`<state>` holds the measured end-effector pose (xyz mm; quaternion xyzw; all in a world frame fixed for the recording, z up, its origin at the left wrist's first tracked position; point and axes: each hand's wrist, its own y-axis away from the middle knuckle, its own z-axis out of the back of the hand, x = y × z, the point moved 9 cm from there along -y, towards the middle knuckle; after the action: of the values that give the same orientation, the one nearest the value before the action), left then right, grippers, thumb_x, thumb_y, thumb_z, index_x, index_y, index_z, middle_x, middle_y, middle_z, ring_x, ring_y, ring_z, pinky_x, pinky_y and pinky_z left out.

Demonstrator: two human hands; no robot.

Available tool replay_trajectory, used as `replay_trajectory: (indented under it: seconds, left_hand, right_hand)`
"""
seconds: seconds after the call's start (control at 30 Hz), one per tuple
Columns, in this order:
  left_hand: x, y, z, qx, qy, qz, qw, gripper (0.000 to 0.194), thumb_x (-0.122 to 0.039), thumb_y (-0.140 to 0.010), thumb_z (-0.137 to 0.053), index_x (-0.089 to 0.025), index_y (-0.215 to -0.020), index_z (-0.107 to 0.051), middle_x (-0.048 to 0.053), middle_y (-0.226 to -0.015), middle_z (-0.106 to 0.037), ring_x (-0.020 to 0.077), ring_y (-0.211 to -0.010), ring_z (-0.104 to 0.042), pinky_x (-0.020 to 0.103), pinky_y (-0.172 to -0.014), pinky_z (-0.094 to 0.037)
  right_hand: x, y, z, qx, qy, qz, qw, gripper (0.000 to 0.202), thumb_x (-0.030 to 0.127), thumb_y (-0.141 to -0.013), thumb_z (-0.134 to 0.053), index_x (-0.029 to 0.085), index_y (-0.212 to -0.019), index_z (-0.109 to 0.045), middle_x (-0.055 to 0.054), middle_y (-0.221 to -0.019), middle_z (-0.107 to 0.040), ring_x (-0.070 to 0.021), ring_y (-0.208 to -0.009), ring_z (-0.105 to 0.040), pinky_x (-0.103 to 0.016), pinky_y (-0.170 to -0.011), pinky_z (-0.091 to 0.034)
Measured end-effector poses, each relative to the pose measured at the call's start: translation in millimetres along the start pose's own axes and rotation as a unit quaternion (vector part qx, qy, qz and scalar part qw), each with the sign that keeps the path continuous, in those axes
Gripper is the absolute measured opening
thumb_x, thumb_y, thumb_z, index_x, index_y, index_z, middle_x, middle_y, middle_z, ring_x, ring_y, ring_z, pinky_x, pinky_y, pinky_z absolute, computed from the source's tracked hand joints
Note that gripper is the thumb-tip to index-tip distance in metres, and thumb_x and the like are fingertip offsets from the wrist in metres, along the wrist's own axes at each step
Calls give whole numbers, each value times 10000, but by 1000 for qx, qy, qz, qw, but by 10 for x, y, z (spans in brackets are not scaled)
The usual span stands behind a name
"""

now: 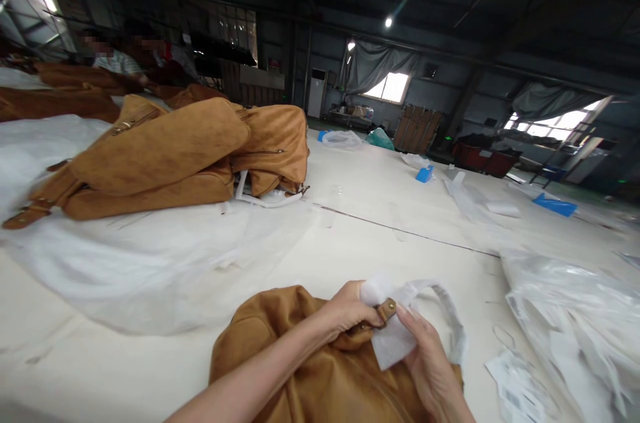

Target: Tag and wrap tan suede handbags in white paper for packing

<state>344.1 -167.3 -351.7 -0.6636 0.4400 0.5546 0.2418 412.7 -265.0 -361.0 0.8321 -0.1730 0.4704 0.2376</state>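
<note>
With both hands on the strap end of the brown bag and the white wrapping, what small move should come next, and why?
Probably fold the white wrapping further around the strap tab. The left hand pinches the strap on the brown bag, the right hand holds the sheet under it, and the tab's brown end with its metal stud is uncovered.

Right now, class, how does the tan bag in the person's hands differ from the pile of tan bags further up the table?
The bag in hand is single and lies on the bare table; the piled bags are several, stacked on white sheeting. The left hand grips the near bag's strap while the right hand holds white wrapping against it; nobody touches the pile. Both are tan, suede-like, with brass-coloured fittings.
</note>
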Motion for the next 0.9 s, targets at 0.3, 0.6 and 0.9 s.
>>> replay_trajectory:
  seconds: [0.3,0.6,0.9]
  left_hand:
    - [-197,127,-122,44,-56,29,997,87,-223,-557,-683,-149,-597,-659,-13,-584,-586,109,-534,-443,216,-487,-290]
    - [-114,32,-52,19,-34,48,998,266,-271,-484,-809,-151,-710,-735,38,-727,-689,174,-661,-573,233,-572,-415]
    - [-143,76,-97,53,-14,50,997,341,-296,-504,-806,-144,-805,-755,48,-823,-697,194,-738,-584,257,-687,-446]
  right_hand:
    - [1,-56,86,-54,0,9,998,501,355,-560,-905,134,-942,-666,-68,-820,-753,-275,-761,-707,-366,-705,-562]
    - [97,165,425,-7,48,23,999,445,408,-709,-761,211,-1101,-688,-92,-1123,-708,-304,-990,-661,-401,-757,-573]
    - [598,321,376,49,431,350,830,358,184,-781,-631,355,-1081,-727,-27,-1401,-537,-319,-1371,-379,-549,-1164,-228]
